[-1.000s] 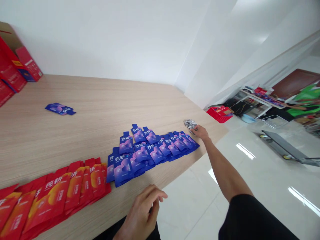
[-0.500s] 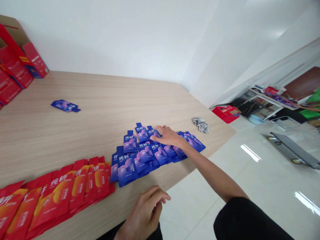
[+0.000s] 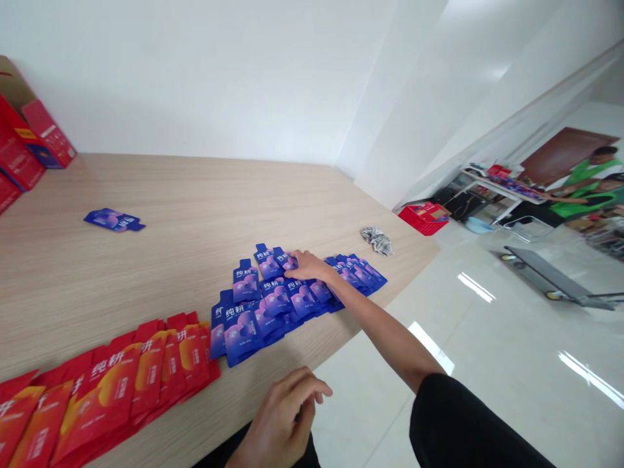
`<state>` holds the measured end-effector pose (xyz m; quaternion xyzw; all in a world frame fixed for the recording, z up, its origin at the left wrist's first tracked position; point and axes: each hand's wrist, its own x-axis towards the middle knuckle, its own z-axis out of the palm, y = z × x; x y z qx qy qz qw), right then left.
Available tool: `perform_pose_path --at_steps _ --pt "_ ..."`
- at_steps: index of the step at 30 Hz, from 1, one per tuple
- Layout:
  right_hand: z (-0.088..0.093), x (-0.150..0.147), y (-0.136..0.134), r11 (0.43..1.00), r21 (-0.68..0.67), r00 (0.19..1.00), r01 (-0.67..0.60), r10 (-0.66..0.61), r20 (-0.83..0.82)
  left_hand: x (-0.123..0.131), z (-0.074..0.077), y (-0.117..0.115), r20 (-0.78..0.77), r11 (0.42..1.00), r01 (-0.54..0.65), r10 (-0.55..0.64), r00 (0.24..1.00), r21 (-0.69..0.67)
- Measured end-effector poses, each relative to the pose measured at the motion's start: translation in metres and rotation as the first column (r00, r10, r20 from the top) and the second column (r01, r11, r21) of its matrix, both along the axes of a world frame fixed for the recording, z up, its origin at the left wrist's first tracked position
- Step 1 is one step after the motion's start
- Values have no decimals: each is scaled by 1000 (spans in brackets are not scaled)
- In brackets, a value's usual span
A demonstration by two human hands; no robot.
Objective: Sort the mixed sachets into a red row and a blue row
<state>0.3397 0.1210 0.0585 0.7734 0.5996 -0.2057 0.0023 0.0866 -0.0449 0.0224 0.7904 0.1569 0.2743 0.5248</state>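
Observation:
Blue-and-purple spouted pouches (image 3: pixel 302 298) lie overlapping in rows on the wooden table. My right hand (image 3: pixel 308 265) reaches over them, thumb and fingers closed at the right edge of a blue pouch (image 3: pixel 283 259) in the back row. Part of that pouch is hidden under the fingers. Low in front of the table edge, my left hand (image 3: pixel 287 413) hangs with its fingers loosely curled in and nothing visible in them. To the left, red-and-orange pouches (image 3: pixel 114 383) form another overlapping row.
A single blue pouch (image 3: pixel 114 220) lies apart at the back left, near red cartons (image 3: pixel 49 140). A crumpled checked cloth (image 3: pixel 377 240) is at the table's right end. Beyond are a red crate (image 3: pixel 423 218), a flat trolley (image 3: pixel 550 276) and people in green (image 3: pixel 585 195).
My right hand has drawn its fingers in at the back-row pouch. The view has shifted, bringing the people at the far right into sight. My left hand stays about the same.

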Motion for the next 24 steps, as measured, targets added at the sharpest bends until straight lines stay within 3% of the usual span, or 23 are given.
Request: perform_pose_path --at_steps 5,10,14,17,24 --pt "10 33 -13 994 94 998 58 -56 -32 0 2 -2 -22 1000 11 -11 1000 -5" --pt "25 104 -69 937 332 993 113 -100 -59 2 2 -3 -17 1000 20 -20 1000 10" --pt "21 153 -121 956 271 994 110 -103 -41 7 1 -5 4 1000 25 -25 1000 14" --pt "10 171 -146 969 214 992 121 -111 -56 10 0 -7 8 999 36 -36 999 19" --pt "1 177 -157 964 241 986 115 -82 -143 12 0 -10 1 999 27 -27 1000 32"
